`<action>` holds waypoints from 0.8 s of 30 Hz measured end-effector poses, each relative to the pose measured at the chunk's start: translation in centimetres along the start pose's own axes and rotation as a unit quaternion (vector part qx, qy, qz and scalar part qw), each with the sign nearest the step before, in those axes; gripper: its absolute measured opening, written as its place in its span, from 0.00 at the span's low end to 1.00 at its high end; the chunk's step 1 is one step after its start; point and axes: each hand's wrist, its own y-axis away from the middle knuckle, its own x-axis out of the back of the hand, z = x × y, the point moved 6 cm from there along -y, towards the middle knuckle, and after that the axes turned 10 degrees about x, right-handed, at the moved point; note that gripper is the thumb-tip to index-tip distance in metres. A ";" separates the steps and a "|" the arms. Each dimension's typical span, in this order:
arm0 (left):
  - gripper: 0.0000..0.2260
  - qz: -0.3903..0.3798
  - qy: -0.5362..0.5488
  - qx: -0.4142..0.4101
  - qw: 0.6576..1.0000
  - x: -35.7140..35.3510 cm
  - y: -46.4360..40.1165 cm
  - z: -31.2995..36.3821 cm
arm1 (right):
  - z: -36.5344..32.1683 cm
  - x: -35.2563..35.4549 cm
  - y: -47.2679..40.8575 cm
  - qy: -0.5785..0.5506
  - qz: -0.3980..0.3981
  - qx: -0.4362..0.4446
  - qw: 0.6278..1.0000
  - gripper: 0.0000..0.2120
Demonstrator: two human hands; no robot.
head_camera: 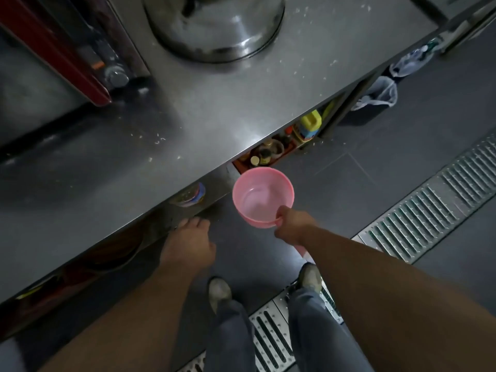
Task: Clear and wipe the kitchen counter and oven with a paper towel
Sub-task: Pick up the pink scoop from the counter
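Note:
My right hand (292, 224) grips the near rim of a pink plastic bowl (261, 194), held just off the front edge of the steel counter (188, 116), below the counter top. The bowl looks empty. My left hand (188, 244) hangs below the counter's edge with curled fingers and holds nothing. White crumbs are scattered over the counter. An oven (67, 49) with a red-trimmed door and a metal knob stands at the back left. No paper towel is in view.
A large steel pot (214, 25) sits on the counter at the back. Bottles and a yellow jug (311, 124) stand on the shelf under the counter. A metal floor drain grate (429, 205) runs along the right; my shoes stand near it.

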 end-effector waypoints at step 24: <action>0.22 0.125 -0.013 -0.018 0.992 -16.0 -20.6 -5.3 | -4.2 -11.7 -34.4 -0.018 0.026 0.075 0.997 0.24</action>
